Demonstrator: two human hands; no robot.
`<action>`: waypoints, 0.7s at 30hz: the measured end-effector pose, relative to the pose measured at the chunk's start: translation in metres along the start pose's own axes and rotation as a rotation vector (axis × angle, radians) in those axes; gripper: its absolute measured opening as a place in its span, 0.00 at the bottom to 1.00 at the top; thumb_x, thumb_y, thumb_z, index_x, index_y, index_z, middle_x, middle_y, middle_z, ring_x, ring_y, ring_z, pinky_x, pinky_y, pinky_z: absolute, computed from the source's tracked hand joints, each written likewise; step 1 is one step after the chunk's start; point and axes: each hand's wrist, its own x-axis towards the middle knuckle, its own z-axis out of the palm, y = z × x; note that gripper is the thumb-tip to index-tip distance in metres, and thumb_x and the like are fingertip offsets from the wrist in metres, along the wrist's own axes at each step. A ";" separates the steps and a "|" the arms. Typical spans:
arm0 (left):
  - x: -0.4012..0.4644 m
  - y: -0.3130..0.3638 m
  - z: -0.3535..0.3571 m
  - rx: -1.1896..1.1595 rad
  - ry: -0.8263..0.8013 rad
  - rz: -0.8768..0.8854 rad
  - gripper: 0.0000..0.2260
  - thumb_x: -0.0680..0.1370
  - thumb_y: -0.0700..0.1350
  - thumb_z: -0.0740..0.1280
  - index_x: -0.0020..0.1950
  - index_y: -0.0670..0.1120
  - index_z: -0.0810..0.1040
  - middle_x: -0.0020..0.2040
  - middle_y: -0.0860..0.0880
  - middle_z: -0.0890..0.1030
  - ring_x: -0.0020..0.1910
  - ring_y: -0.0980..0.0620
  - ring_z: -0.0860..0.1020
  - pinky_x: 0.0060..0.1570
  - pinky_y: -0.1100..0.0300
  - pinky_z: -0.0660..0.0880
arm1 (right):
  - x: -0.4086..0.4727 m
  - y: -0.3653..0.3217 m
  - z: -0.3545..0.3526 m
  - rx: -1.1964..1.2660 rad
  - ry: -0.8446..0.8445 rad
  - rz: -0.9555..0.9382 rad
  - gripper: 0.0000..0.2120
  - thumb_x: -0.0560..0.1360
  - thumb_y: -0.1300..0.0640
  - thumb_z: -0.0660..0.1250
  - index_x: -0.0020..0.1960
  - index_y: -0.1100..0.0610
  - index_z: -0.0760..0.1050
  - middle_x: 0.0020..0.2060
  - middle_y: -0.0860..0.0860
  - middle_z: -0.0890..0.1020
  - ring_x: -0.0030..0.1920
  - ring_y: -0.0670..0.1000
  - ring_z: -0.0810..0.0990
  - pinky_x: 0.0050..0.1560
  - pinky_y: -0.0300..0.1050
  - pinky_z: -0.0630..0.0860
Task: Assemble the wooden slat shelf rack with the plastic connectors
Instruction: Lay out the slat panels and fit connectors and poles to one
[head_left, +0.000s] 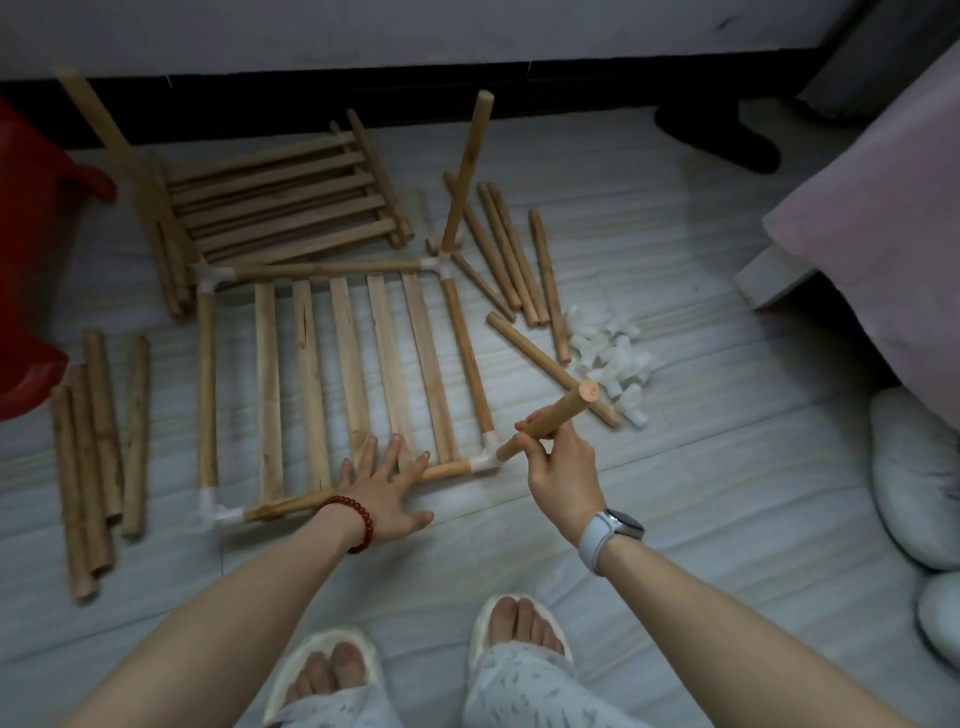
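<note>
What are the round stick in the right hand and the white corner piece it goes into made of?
The stick looks like unfinished light wood: matte tan, with grain rings on its cut end. The corner piece seems to be plastic: smooth, milky white, moulded into tube sockets. The right hand grips the stick.

Bare floor (675, 519) lies open near the right edge. White connectors (610, 358) and loose sticks (519, 249) crowd the frame's (208, 374) right side.
</note>
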 end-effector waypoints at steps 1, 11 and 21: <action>0.000 0.001 -0.003 0.004 -0.016 -0.005 0.35 0.77 0.64 0.56 0.75 0.60 0.37 0.74 0.49 0.29 0.73 0.43 0.30 0.71 0.40 0.38 | 0.000 0.000 -0.002 0.000 -0.021 0.002 0.10 0.78 0.60 0.63 0.57 0.63 0.71 0.52 0.53 0.82 0.54 0.53 0.79 0.52 0.40 0.72; 0.014 0.014 -0.036 0.117 0.171 0.054 0.29 0.80 0.59 0.52 0.77 0.57 0.42 0.77 0.47 0.37 0.75 0.41 0.37 0.72 0.38 0.44 | 0.040 0.045 -0.028 -0.413 -0.251 -0.114 0.23 0.76 0.61 0.60 0.71 0.58 0.63 0.68 0.54 0.69 0.69 0.53 0.66 0.64 0.46 0.66; 0.048 -0.006 -0.036 0.115 0.212 0.041 0.28 0.80 0.58 0.52 0.76 0.58 0.41 0.76 0.47 0.35 0.75 0.42 0.38 0.72 0.42 0.40 | 0.108 0.107 0.008 -1.029 -0.199 0.132 0.16 0.80 0.56 0.56 0.65 0.60 0.65 0.61 0.57 0.72 0.63 0.57 0.68 0.57 0.53 0.66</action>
